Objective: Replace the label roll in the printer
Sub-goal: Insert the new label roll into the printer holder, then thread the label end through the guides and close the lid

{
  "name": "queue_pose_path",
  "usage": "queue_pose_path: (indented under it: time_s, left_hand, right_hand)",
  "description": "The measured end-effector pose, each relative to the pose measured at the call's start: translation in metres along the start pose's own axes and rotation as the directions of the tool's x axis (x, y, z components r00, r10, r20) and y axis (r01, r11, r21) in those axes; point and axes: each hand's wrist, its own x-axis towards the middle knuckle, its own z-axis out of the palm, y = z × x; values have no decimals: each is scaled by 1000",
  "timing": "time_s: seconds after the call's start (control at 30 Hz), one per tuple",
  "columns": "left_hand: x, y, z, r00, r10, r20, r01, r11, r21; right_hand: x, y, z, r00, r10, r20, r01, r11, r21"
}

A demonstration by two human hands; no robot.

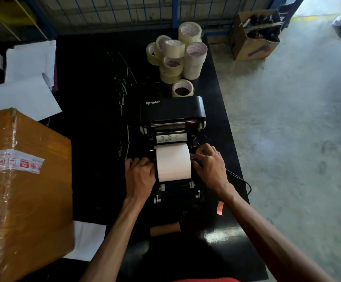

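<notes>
A black Xprinter label printer (171, 109) stands on the black table with its lid swung open toward the back. A full white label roll (173, 161) lies in the printer's bay. My left hand (140, 175) presses against the roll's left end, fingers curled at the holder there. My right hand (210, 165) grips at the roll's right end. The fingertips of both hands are hidden between the roll and the bay walls. An empty brown cardboard core (165, 230) lies on the table in front of the printer, between my forearms.
Several rolls of clear packing tape (177, 55) are piled behind the printer. A large taped cardboard box (23, 190) fills the left. White sheets (29, 78) lie at back left. The printer's black cable (240, 178) runs right. The table edge (232, 127) drops to concrete floor.
</notes>
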Motion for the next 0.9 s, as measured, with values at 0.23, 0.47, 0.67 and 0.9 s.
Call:
queue_pose_path:
  time_s: [0.23,0.47,0.67,0.9]
  left_hand:
    - [12,1,-18,975,-221,-22,203,926,-318]
    - [39,17,-29,987,26,161,8,978,-208]
    - [24,26,-29,992,128,-15,-129,987,-94]
    - [-17,24,-38,952,264,-154,-274,960,-53]
  right_hand:
    - [13,-25,-23,995,55,-87,-34,973,227]
    - [46,-48,-35,968,-75,239,90,995,-53]
    - [30,-43,-40,963,-260,74,269,945,-183]
    - [-30,-38,-41,924,-361,-128,349,931,-107]
